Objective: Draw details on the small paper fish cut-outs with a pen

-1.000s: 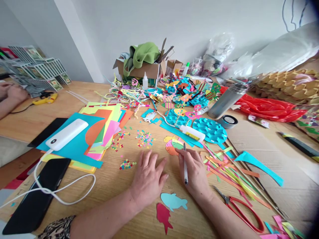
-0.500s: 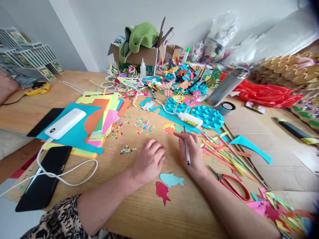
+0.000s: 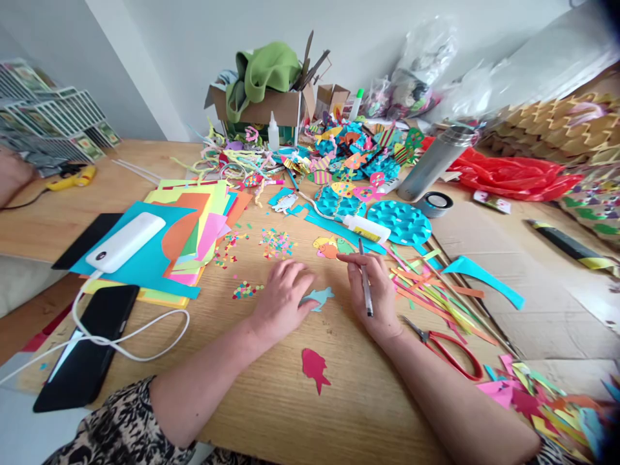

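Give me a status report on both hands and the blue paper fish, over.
Left hand open, fingertips on blue paper fish. Right hand grip shut on pen. Red paper fish lies apart, nearer the person.

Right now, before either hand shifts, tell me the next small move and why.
Probably bring the pen in the right hand over to the light-blue paper fish. The left hand has its fingertips on that fish, which lies flat on the table, while the pen is gripped just beside it, off the paper.
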The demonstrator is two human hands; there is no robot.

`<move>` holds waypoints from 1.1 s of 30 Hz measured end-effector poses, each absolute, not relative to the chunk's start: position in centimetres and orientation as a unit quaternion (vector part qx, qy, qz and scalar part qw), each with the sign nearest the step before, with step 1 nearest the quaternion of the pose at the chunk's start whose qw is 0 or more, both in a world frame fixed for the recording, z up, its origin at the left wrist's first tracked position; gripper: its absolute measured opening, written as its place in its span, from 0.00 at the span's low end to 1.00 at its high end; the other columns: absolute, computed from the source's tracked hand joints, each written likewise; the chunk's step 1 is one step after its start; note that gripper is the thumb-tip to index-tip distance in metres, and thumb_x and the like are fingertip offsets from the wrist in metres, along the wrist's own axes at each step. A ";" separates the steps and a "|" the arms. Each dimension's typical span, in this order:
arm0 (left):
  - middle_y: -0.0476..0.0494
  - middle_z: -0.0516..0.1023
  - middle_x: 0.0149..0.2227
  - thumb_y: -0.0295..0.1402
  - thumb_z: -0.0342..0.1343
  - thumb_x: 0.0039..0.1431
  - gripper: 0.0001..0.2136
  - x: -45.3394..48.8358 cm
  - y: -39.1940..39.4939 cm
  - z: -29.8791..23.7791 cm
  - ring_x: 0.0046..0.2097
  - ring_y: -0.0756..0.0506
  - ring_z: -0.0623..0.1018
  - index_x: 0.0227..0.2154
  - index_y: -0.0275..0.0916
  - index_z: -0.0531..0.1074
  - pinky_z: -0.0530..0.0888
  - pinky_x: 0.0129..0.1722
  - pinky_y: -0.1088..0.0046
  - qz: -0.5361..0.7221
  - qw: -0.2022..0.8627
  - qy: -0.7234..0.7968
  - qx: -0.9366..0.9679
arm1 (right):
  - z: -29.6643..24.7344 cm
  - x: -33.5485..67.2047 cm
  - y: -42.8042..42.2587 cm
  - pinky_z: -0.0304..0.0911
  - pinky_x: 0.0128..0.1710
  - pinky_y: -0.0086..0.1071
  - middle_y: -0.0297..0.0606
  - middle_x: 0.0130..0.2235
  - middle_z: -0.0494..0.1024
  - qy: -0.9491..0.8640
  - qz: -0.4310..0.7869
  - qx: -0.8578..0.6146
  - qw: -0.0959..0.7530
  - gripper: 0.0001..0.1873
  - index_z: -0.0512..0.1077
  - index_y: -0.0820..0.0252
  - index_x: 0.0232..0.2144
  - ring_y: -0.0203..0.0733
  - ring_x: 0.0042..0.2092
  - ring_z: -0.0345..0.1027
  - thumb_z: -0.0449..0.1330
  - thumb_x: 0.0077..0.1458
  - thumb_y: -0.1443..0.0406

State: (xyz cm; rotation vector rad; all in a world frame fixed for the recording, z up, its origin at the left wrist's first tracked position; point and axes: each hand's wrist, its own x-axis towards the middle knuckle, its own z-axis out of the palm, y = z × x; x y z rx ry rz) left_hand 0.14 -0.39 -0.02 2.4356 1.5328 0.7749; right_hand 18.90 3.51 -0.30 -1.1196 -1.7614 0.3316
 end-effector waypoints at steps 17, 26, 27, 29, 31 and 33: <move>0.44 0.72 0.37 0.30 0.64 0.57 0.05 0.5 -1.5 0.9 0.44 0.40 0.70 0.34 0.38 0.74 0.70 0.44 0.60 0.190 0.056 0.559 0.806 | -1.3 19.0 3.5 0.65 0.39 0.40 0.41 0.35 0.74 -0.870 0.161 -0.308 0.349 0.13 0.69 0.57 0.45 0.47 0.39 0.68 0.55 0.58 0.73; 0.42 0.72 0.38 0.27 0.60 0.57 0.03 0.3 -1.2 0.8 0.43 0.39 0.69 0.33 0.37 0.72 0.70 0.45 0.58 0.201 0.057 0.579 0.788 | -1.0 19.1 3.5 0.63 0.47 0.46 0.43 0.42 0.77 -0.895 0.178 -0.271 0.307 0.13 0.68 0.56 0.48 0.51 0.48 0.66 0.59 0.61 0.69; 0.42 0.71 0.37 0.25 0.59 0.57 0.03 0.4 -1.2 0.8 0.43 0.39 0.69 0.33 0.38 0.71 0.70 0.44 0.59 0.205 0.059 0.579 0.787 | -0.9 19.1 3.5 0.63 0.47 0.46 0.43 0.43 0.77 -0.897 0.188 -0.264 0.301 0.14 0.68 0.55 0.49 0.52 0.49 0.65 0.58 0.61 0.69; 0.44 0.71 0.36 0.21 0.56 0.56 0.06 0.4 -1.2 0.6 0.42 0.40 0.69 0.31 0.39 0.70 0.70 0.44 0.60 0.216 0.063 0.579 0.784 | -0.6 19.0 3.3 0.63 0.48 0.46 0.42 0.43 0.76 -0.900 0.205 -0.255 0.287 0.14 0.68 0.54 0.50 0.51 0.50 0.64 0.56 0.62 0.70; 0.44 0.71 0.35 0.18 0.54 0.54 0.09 0.3 -1.1 0.4 0.42 0.40 0.70 0.31 0.39 0.69 0.70 0.43 0.60 0.232 0.066 0.579 0.779 | -0.4 18.9 3.2 0.63 0.47 0.46 0.43 0.42 0.76 -0.903 0.210 -0.251 0.279 0.14 0.68 0.55 0.49 0.51 0.49 0.64 0.55 0.63 0.71; 0.44 0.71 0.36 0.17 0.52 0.53 0.10 0.2 -0.9 0.0 0.42 0.40 0.70 0.33 0.39 0.68 0.71 0.43 0.60 0.255 0.067 0.580 0.771 | -0.2 18.8 3.1 0.63 0.45 0.45 0.43 0.41 0.75 -0.903 0.208 -0.255 0.276 0.13 0.68 0.56 0.48 0.51 0.48 0.64 0.54 0.62 0.72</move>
